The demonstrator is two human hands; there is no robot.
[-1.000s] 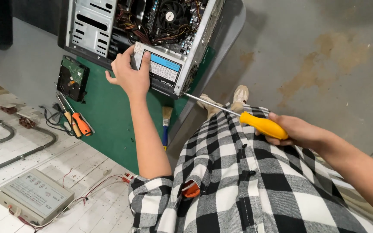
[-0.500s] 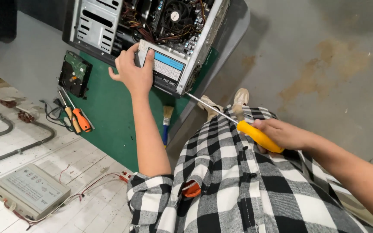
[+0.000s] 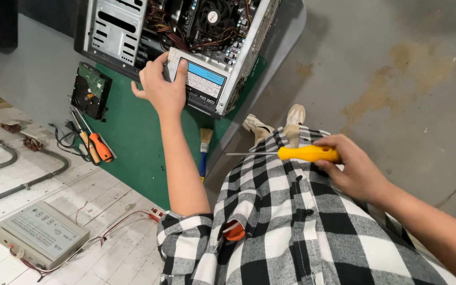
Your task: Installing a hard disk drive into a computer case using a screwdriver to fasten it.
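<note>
The top of the open computer case (image 3: 186, 47) runs out of the picture, so only its lower part shows: a metal drive cage, a tangle of wires, a fan deep inside. What sits beneath the wires is hard to make out. The person's legs are mostly hidden under the checked shirt (image 3: 291, 227); only the pale shoes (image 3: 275, 124) peek out above it on the concrete floor (image 3: 397, 68).

The left hand (image 3: 160, 89) is spread over the near corner of the silver drive (image 3: 201, 79), the one with the blue label, which sits in the front edge of the case. The fingers curl over its top edge and the thumb reaches out to the side: a loose grip, pressing on the drive rather than wrapped round it.

The right hand (image 3: 355, 171) is closed round the handle of the yellow screwdriver (image 3: 304, 153), held level over the lap, its thin shaft pointing left toward the worktop (image 3: 133, 132) edge, well apart from the case.

On the green mat beside the case lie a bare hard drive (image 3: 89, 91), two more screwdrivers (image 3: 95, 145) with dark cables, and a small brush (image 3: 205, 145) near the worktop's edge. Between these and the case the mat is open. A grey box (image 3: 40, 235) with red wires sits on the white surface at lower left.
</note>
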